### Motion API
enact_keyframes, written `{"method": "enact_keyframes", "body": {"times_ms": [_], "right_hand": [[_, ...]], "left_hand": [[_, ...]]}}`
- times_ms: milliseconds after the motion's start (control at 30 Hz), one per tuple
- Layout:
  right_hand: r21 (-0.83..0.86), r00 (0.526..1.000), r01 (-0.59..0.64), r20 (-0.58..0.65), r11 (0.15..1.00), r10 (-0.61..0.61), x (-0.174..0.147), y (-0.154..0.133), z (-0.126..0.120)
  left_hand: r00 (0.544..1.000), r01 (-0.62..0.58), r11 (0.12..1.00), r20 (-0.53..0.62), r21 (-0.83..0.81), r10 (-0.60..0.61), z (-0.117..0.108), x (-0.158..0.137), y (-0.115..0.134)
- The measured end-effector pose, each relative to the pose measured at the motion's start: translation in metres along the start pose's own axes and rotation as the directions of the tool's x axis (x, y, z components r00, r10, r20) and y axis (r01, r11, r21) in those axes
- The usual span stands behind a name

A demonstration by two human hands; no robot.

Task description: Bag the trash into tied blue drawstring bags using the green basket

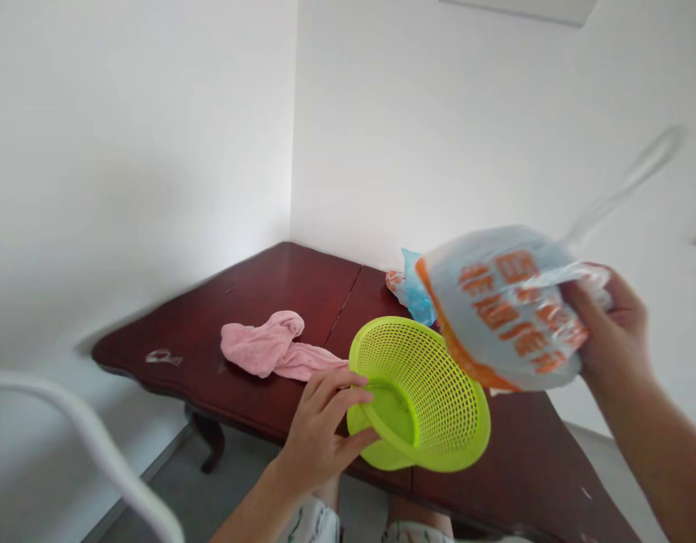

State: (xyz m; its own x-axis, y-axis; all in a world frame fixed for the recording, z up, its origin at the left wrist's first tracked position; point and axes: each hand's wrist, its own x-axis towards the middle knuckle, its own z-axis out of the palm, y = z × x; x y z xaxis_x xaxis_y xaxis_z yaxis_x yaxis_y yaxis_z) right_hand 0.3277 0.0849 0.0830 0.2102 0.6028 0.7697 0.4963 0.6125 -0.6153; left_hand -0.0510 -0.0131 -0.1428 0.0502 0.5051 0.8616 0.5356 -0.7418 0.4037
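Note:
My left hand (330,422) pinches the near left rim of a lime-green plastic basket (472,411) with perforated sides. The basket tilts toward me over the table's front part, and its solid bottom shows with nothing on it. To the right, my right hand (613,332) grips the gathered end of a white plastic bag (495,302) with orange printing and an orange edge. The bag is raised above the basket's right side, and a loose handle loop trails up from it, blurred. Whatever the bag may contain is hidden.
A crumpled pink cloth (268,347) lies on the dark red wooden table (257,286), left of the basket. Behind the basket sit a light blue plastic bag (416,290) and an orange-and-white bag (395,283). White walls border the table. A blurred white cable (93,430) crosses the lower left.

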Motion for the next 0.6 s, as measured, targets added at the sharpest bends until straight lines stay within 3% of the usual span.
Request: {"method": "enact_keyframes", "body": {"times_ms": [67,133,233,333,433,500,600], "right_hand": [[0.035,0.968,0.012,-0.251,0.999,-0.003,0.025,0.012,-0.019],[-0.017,0.925,0.091,-0.370,0.996,-0.091,0.046,0.031,-0.035],[-0.171,0.923,0.102,-0.351,0.980,-0.157,0.063,0.067,-0.051],[-0.326,0.946,-0.052,-0.320,0.944,-0.058,0.061,0.108,-0.054],[-0.572,0.977,-0.148,-0.213,0.807,0.028,0.047,0.153,-0.043],[-0.724,0.988,-0.148,-0.139,0.673,0.068,0.033,0.184,-0.027],[-0.808,0.975,-0.103,0.033,0.580,0.220,0.005,0.231,0.006]], "left_hand": [[0.999,0.034,0.999,0.017,0.003,-0.034,0.005,0.000,0.000],[0.997,0.069,0.998,0.041,0.002,-0.069,0.010,-0.001,-0.001],[0.993,0.099,0.995,0.066,-0.002,-0.099,0.012,-0.007,-0.007],[0.996,0.067,0.997,0.062,0.029,-0.069,0.003,-0.013,-0.024],[0.992,0.098,0.977,0.066,0.189,-0.112,-0.018,-0.013,-0.057],[0.973,0.192,0.895,0.038,0.403,-0.226,-0.034,-0.013,-0.087],[0.890,0.331,0.612,-0.022,0.718,-0.455,-0.053,-0.021,-0.133]]}}
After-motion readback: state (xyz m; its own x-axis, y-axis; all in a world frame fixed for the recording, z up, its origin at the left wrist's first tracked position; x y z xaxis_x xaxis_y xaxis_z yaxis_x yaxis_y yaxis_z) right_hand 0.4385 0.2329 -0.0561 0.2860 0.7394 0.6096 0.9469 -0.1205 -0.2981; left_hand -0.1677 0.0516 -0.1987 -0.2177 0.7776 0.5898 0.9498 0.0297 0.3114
